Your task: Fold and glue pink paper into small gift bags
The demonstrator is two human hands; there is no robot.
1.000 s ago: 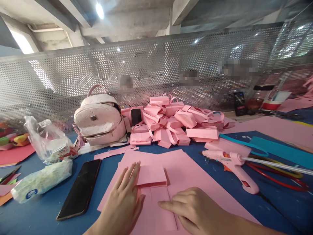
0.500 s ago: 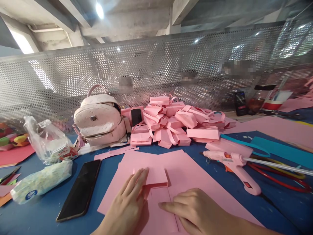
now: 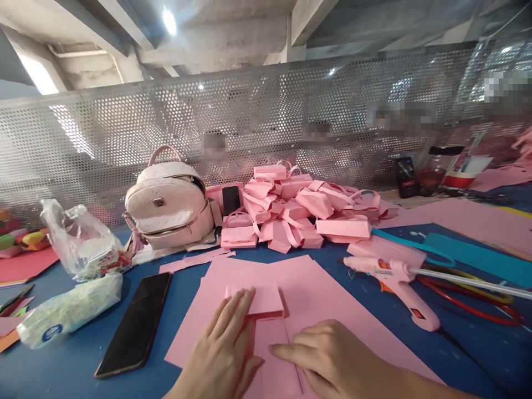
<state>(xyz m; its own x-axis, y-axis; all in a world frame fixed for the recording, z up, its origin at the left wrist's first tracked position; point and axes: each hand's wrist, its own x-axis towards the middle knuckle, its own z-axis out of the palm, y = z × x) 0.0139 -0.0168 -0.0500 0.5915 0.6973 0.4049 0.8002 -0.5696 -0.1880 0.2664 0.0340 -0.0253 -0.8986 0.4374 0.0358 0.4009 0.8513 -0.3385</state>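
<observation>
A folded pink paper piece [image 3: 272, 350] lies on larger pink paper sheets [image 3: 332, 302], with a raised folded flap [image 3: 266, 300] at its far end. My left hand [image 3: 222, 346] rests flat on the left side of the folded piece. Its fingers are stretched towards the flap, with the thumb out to the right. On the right side of the piece, my right hand [image 3: 328, 354] presses a straight index fingertip onto the paper. The other fingers are bent and partly hidden; nothing shows in their grasp.
Behind the sheets is a heap of pink paper boxes [image 3: 286, 208], beside a backpack [image 3: 166, 205]. A glue gun [image 3: 399, 282] lies to the right with its cord. On the left are a black phone [image 3: 135, 324], a tissue pack [image 3: 70, 310] and a plastic bag [image 3: 78, 238].
My left thumb has come out to the right across the folded paper. My right hand has hardly moved. The view has shifted slightly.
</observation>
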